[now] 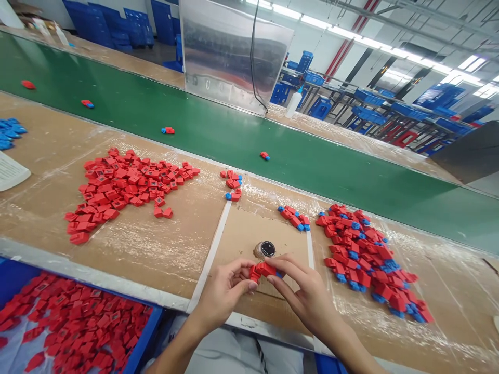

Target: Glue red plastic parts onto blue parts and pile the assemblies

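Note:
My left hand [226,291] and my right hand [307,296] meet over the cardboard-covered bench near its front edge. Both pinch one small red plastic part [263,269] between their fingertips; a bit of blue shows at its right end. Just behind the part stands a small round metal fixture with a dark top [265,249]. A big pile of plain red parts [120,187] lies to the left. A pile of red parts with blue pieces fitted [366,259] lies to the right.
A blue bin of red parts [70,322] sits at the lower left. A green conveyor belt [218,130] runs behind the bench, carrying single red-and-blue parts [168,130]. Two small clusters [233,186] [295,217] lie near the belt. Blue pieces [10,132] lie far left.

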{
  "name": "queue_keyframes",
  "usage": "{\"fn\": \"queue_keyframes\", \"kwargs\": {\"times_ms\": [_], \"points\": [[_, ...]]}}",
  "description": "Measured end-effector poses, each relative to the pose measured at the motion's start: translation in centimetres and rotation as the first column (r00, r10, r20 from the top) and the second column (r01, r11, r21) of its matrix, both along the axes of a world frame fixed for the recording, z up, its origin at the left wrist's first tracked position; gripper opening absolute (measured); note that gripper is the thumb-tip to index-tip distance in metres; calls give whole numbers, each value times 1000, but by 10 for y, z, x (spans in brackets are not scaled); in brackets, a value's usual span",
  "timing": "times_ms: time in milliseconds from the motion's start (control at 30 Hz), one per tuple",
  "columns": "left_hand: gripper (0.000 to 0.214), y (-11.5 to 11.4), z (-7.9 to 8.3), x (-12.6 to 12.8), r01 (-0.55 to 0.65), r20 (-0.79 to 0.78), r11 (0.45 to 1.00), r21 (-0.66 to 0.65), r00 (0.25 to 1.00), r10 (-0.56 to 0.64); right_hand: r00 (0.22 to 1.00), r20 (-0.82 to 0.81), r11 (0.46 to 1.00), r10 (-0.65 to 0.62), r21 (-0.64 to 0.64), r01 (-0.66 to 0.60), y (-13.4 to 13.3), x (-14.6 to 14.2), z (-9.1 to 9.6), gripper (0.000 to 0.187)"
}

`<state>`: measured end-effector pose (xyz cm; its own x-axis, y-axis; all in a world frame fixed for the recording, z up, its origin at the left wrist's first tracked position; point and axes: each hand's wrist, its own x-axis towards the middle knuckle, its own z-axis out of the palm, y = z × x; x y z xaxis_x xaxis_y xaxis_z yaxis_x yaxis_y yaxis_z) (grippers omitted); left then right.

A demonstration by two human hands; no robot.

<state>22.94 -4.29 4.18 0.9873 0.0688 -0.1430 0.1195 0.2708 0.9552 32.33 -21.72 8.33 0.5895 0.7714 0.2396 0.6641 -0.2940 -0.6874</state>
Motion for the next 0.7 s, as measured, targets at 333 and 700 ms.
{"fn": "queue_keyframes", "kwargs": {"times_ms": [333, 700], "points": [[20, 5, 2, -4, 92, -42, 991, 98, 995, -88, 997, -15, 995, 80, -64, -81, 5, -9, -4, 20], [24, 14, 0, -2, 156, -94, 958, 240, 986, -137, 998, -32, 998, -60, -11, 60, 2, -18, -30, 12]]}}
